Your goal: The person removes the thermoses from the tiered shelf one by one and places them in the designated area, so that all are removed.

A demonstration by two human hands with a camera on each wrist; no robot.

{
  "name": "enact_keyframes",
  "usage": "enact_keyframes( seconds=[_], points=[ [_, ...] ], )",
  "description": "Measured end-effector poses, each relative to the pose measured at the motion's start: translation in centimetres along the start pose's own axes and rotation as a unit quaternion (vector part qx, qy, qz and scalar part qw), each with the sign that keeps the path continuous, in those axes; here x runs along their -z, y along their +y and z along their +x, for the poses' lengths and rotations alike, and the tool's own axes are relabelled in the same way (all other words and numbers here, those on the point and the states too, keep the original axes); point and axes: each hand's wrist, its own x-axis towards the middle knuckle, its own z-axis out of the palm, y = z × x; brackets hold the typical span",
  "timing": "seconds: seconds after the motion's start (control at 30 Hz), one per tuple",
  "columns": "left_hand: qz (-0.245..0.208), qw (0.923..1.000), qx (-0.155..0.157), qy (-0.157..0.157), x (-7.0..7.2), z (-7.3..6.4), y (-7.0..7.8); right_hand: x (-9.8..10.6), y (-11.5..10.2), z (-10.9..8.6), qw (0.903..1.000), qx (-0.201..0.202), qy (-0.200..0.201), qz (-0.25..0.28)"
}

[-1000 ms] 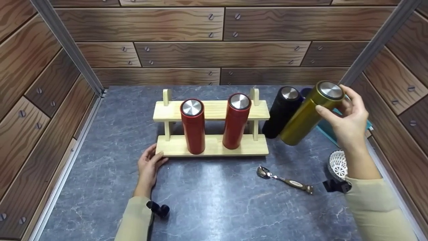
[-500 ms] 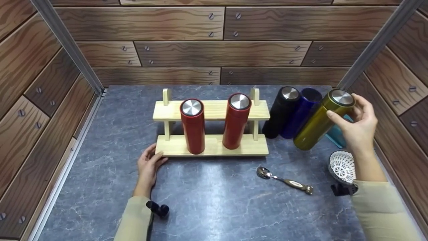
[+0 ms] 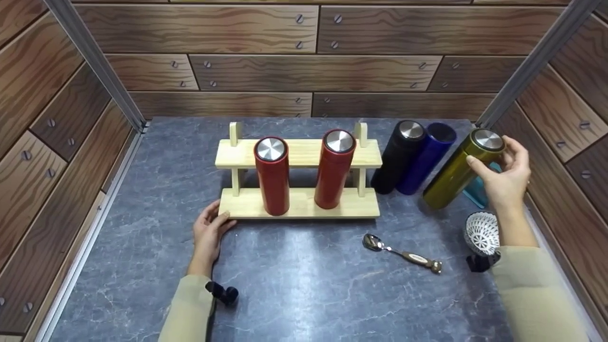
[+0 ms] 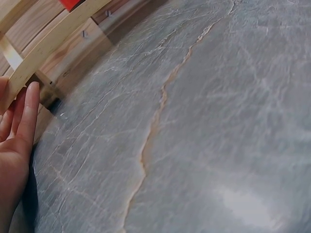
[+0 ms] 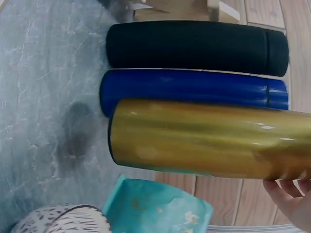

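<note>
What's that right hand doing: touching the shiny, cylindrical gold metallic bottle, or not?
Touching: the head view shows the right hand with its thumb against the gold bottle.

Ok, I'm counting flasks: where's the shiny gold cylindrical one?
In the head view, the shiny gold cylindrical flask is at the right, held in the person's right grip, just right of the blue cylindrical flask.
</note>
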Motion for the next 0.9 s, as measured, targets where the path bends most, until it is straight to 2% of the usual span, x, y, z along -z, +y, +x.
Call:
enact_keyframes(
  seconds=[0.23, 0.43, 0.6, 0.9],
  points=[
    [0.0, 1.0, 0.001, 0.002, 0.1, 0.2, 0.2, -0.4, 1.8, 1.2, 0.9995, -0.016, 0.018, 0.021],
    [0.0, 1.0, 0.006, -0.001, 0.1, 0.2, 0.3, -0.9, 2.7, 1.7, 0.9989, -0.038, 0.026, -0.012],
    [0.006, 0.9999, 0.009, 0.004, 0.0, 0.1, 0.2, -1.5, 3.2, 2.0, 0.9978, -0.038, 0.037, -0.04],
    [0.018, 0.9998, 0.01, 0.008, -0.1, 0.1, 0.3, -2.0, 4.7, 2.9, 0.9961, -0.029, 0.059, -0.059]
  ],
)
